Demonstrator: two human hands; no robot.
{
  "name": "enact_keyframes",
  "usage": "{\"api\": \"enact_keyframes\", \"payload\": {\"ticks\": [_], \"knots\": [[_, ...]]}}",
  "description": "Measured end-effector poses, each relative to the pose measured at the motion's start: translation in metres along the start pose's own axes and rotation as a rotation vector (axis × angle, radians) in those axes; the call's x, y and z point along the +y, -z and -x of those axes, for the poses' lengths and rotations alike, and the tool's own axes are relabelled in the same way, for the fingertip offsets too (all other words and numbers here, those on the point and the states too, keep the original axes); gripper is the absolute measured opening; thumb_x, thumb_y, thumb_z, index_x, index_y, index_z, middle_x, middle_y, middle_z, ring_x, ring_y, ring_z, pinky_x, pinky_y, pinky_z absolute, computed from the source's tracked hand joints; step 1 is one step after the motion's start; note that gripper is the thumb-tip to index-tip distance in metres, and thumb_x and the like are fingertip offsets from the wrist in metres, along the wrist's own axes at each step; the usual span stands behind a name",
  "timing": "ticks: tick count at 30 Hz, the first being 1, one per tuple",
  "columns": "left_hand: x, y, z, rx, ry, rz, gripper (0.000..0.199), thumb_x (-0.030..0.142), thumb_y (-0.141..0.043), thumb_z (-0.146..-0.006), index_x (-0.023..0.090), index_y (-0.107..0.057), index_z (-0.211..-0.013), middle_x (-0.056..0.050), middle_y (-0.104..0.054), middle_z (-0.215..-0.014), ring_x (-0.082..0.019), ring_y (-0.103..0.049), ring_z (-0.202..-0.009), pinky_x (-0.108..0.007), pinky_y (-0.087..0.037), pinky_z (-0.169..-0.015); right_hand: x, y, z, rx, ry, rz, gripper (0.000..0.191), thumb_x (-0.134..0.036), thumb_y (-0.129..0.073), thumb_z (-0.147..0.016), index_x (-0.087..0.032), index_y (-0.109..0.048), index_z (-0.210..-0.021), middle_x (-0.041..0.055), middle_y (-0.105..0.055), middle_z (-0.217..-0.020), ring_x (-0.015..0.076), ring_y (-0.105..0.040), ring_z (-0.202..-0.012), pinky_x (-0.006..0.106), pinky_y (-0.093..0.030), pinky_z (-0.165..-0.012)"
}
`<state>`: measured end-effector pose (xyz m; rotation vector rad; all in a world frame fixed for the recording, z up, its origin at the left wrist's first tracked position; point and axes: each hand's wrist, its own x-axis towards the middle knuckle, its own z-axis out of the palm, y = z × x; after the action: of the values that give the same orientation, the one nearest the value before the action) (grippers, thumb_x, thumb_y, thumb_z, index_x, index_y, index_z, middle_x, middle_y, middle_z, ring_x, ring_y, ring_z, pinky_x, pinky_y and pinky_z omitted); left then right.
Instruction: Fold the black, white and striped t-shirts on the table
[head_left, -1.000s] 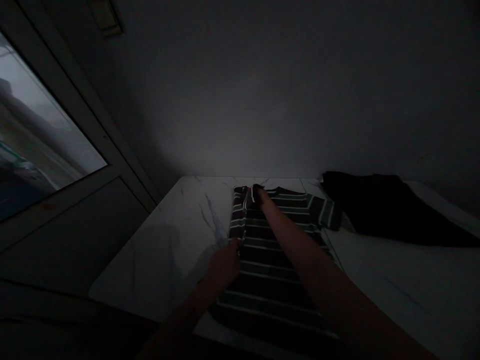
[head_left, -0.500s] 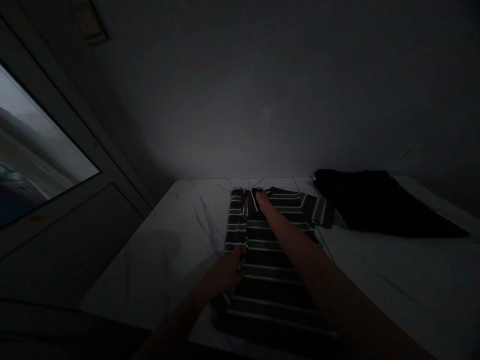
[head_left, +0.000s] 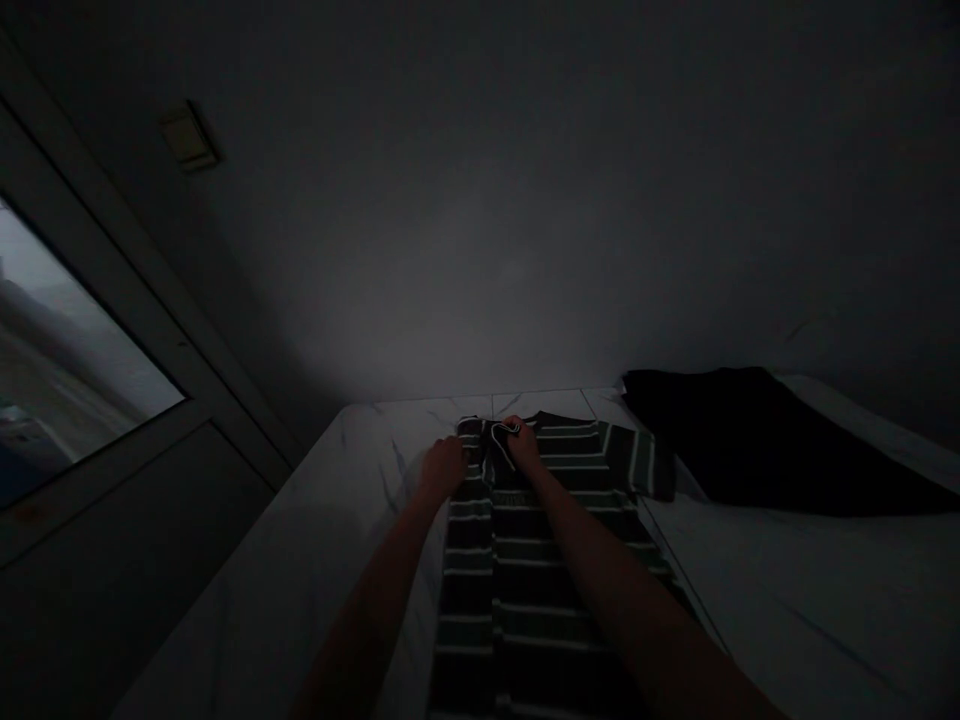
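Note:
A dark striped T-shirt (head_left: 540, 550), with pale and green bands, lies spread on the white marbled table. Its left side is folded inward in a long strip, and the left sleeve (head_left: 501, 458) lies bunched over the chest. My right hand (head_left: 523, 442) pinches the pale-edged hem of that sleeve near the collar. At the upper left fold, my left hand (head_left: 446, 465) has its fingers curled over the shirt's edge. Dim light blurs the fingertips. The right sleeve (head_left: 637, 460) stretches out flat to the right.
A black folded cloth (head_left: 765, 440) lies on the table (head_left: 382, 440) at the right, close to the right sleeve. A grey wall rises behind the table. On the left stand a door with a glass pane (head_left: 75, 340) and a wall switch plate (head_left: 187, 138).
My left hand has moved up along the folded edge from the shirt's middle to its shoulder. My right hand remains at the sleeve, whose hem now curls up. The view has tilted up slightly.

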<state>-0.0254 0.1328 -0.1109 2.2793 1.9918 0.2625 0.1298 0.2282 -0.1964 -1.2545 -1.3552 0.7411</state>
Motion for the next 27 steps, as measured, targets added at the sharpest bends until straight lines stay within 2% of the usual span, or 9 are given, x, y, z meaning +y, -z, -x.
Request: {"api": "enact_keyframes", "payload": {"ticks": [2,4,7,10,15,17,20,24,27], "knots": [[0.007,-0.017,-0.022,0.025,-0.001,-0.027,0.040,0.018,-0.045,-0.095,0.013,-0.058,-0.133,-0.017,-0.054,-0.145,-0.026,-0.050,-0.135,-0.040,-0.037,-0.113,-0.001,0.002,0.001,0.045,0.019,-0.005,0.020,-0.017,-0.042,-0.061,-0.024,-0.055,-0.073,-0.0004,-0.065,-0.074,0.0206,-0.060,-0.079,0.030,-0.048,-0.079],[0.012,-0.037,-0.034,0.050,0.009,-0.050,0.045,0.019,-0.044,-0.096,0.008,-0.052,-0.139,-0.021,-0.043,-0.152,-0.029,-0.040,-0.143,-0.043,-0.033,-0.117,0.001,0.005,0.002,0.101,0.023,0.001,0.024,-0.015,-0.040,-0.061,-0.024,-0.054,-0.077,0.0018,-0.066,-0.080,0.0218,-0.061,-0.085,0.031,-0.048,-0.083],[0.015,-0.063,-0.038,0.108,0.028,-0.097,0.050,0.027,-0.040,-0.099,0.006,-0.046,-0.144,-0.022,-0.038,-0.155,-0.032,-0.033,-0.147,-0.048,-0.031,-0.118,0.006,0.009,0.001,0.185,-0.006,0.025,0.024,-0.014,-0.038,-0.064,-0.025,-0.054,-0.079,0.0047,-0.067,-0.085,0.0236,-0.060,-0.091,0.034,-0.046,-0.087],[0.009,-0.076,-0.040,0.145,0.019,-0.149,0.054,0.034,-0.038,-0.100,0.009,-0.042,-0.148,-0.018,-0.036,-0.157,-0.032,-0.031,-0.147,-0.048,-0.030,-0.118,0.011,0.010,-0.001,0.248,-0.052,0.053,0.023,-0.015,-0.034,-0.073,-0.024,-0.054,-0.080,0.0068,-0.066,-0.086,0.0242,-0.060,-0.091,0.034,-0.045,-0.085],[-0.005,-0.077,-0.052,0.093,-0.038,-0.188,0.051,0.036,-0.036,-0.101,0.017,-0.043,-0.148,-0.014,-0.035,-0.159,-0.029,-0.028,-0.149,-0.052,-0.025,-0.119,0.014,0.005,-0.003,0.275,-0.069,0.104,0.018,-0.023,-0.035,-0.085,-0.024,-0.053,-0.083,0.0058,-0.064,-0.085,0.0225,-0.059,-0.085,0.031,-0.045,-0.081],[-0.008,-0.076,-0.057,0.080,-0.043,-0.189,0.051,0.036,-0.035,-0.102,0.016,-0.042,-0.149,-0.014,-0.032,-0.160,-0.028,-0.025,-0.150,-0.051,-0.024,-0.120,0.014,0.004,-0.003,0.275,-0.057,0.129,0.011,-0.023,-0.044,-0.081,-0.023,-0.054,-0.087,0.0067,-0.064,-0.089,0.0231,-0.058,-0.087,0.032,-0.046,-0.083],[-0.008,-0.074,-0.059,0.101,-0.039,-0.178,0.055,0.037,-0.037,-0.102,0.014,-0.038,-0.151,-0.016,-0.028,-0.161,-0.027,-0.024,-0.151,-0.048,-0.025,-0.120,0.014,0.005,-0.002,0.274,-0.035,0.169,0.020,-0.016,-0.049,-0.073,-0.021,-0.054,-0.092,0.0085,-0.063,-0.096,0.0244,-0.057,-0.094,0.036,-0.044,-0.091],[-0.003,-0.067,-0.053,0.094,-0.048,-0.176,0.054,0.036,-0.037,-0.102,0.016,-0.037,-0.152,-0.015,-0.029,-0.161,-0.028,-0.024,-0.150,-0.049,-0.025,-0.121,0.014,0.007,-0.001,0.254,-0.004,0.211,0.022,-0.011,-0.048,-0.074,-0.021,-0.055,-0.093,0.0099,-0.062,-0.100,0.0251,-0.055,-0.100,0.038,-0.041,-0.096],[-0.002,-0.064,-0.038,0.060,-0.083,-0.169,0.054,0.034,-0.037,-0.102,0.018,-0.034,-0.153,-0.014,-0.029,-0.161,-0.028,-0.024,-0.150,-0.050,-0.025,-0.120,0.013,0.008,0.000,0.237,0.006,0.231,0.023,-0.010,-0.047,-0.076,-0.020,-0.056,-0.094,0.0103,-0.062,-0.099,0.0254,-0.054,-0.099,0.038,-0.041,-0.096]]}}
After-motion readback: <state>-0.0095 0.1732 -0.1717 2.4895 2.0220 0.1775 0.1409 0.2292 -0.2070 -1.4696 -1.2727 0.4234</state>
